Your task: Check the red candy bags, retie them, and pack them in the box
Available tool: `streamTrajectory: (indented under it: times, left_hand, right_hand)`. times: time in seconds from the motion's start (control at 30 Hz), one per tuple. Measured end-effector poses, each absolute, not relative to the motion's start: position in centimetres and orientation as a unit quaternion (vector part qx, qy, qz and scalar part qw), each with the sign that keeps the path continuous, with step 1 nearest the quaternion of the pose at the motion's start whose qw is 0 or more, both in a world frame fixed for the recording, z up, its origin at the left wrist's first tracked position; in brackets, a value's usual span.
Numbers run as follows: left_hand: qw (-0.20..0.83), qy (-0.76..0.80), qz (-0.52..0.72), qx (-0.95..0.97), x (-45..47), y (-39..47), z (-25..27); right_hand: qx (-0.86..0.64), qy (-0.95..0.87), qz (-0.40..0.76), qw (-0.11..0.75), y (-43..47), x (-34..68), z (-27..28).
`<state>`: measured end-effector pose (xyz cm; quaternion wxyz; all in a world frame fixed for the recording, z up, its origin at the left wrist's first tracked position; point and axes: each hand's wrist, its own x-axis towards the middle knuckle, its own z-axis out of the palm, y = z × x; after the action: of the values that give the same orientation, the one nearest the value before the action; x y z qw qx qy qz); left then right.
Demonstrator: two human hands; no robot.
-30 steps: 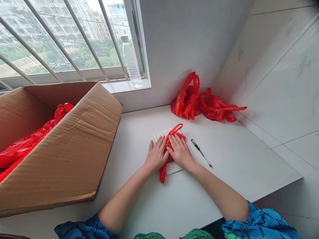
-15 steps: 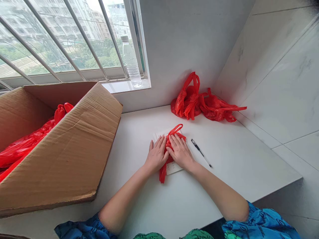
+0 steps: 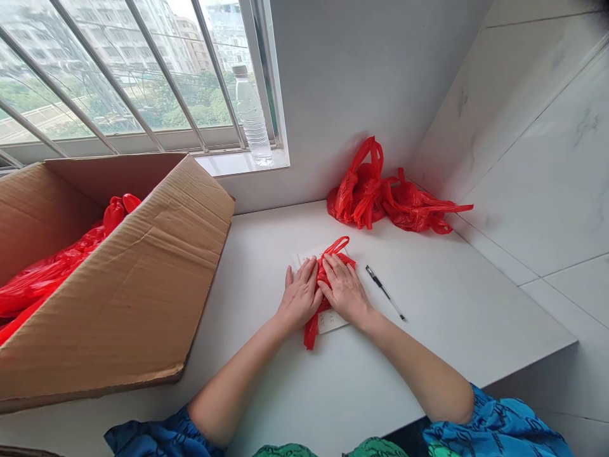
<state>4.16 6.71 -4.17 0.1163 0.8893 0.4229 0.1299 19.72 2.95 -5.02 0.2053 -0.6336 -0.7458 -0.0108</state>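
Observation:
Under both of my hands lies a crumpled red plastic bag (image 3: 311, 327), with one handle loop sticking out beyond the fingertips and another end trailing toward me. My left hand (image 3: 301, 292) rests flat on its left side, fingers stretched out. Flat on its right side is my right hand (image 3: 345, 287), fingers extended too. A sheet of white paper (image 3: 332, 322) with handwriting is partly covered by the bag and hands. To the right of my right hand, a black-capped pen (image 3: 384, 292) lies on the white table (image 3: 457, 298).
An open cardboard box (image 3: 124, 285) holding more red bags (image 3: 57, 270) stands at the left. Two bunched red plastic bags (image 3: 359, 193) sit against the back wall. A clear water bottle (image 3: 253, 120) stands on the sill of the barred window.

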Motion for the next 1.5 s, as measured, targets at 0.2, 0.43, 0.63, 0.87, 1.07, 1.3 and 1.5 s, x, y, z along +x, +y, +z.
streamTrajectory:
  times: [0.2,0.43,0.63,0.87,1.07,1.3,1.5]
  left_hand:
    - [0.117,0.426,0.124,0.889,4.25,6.75,-4.23]
    - [0.123,0.427,0.129,0.886,4.20,6.79,-4.39]
    - [0.126,0.432,0.125,0.884,4.21,6.71,-4.43]
    - [0.111,0.432,0.123,0.886,4.24,6.69,-4.53]
    - [0.086,0.430,0.139,0.888,4.26,6.61,-4.65]
    - [0.077,0.426,0.155,0.888,4.30,6.48,-4.33]
    - [0.091,0.425,0.163,0.886,4.26,6.31,-4.04]
  right_hand:
    - [-0.628,-0.756,-0.008,0.187,3.23,20.19,-4.82]
    - [-0.630,-0.752,0.004,0.192,3.18,20.14,-4.59]
    - [-0.633,-0.749,0.021,0.194,3.12,20.06,-4.33]
    - [-0.639,-0.747,0.021,0.185,3.18,20.08,-4.22]
    - [-0.637,-0.748,0.016,0.185,3.09,20.04,-4.41]
    - [-0.623,-0.760,-0.007,0.186,3.18,20.02,-4.71]
    - [-0.620,-0.760,0.001,0.196,3.14,19.91,-4.67]
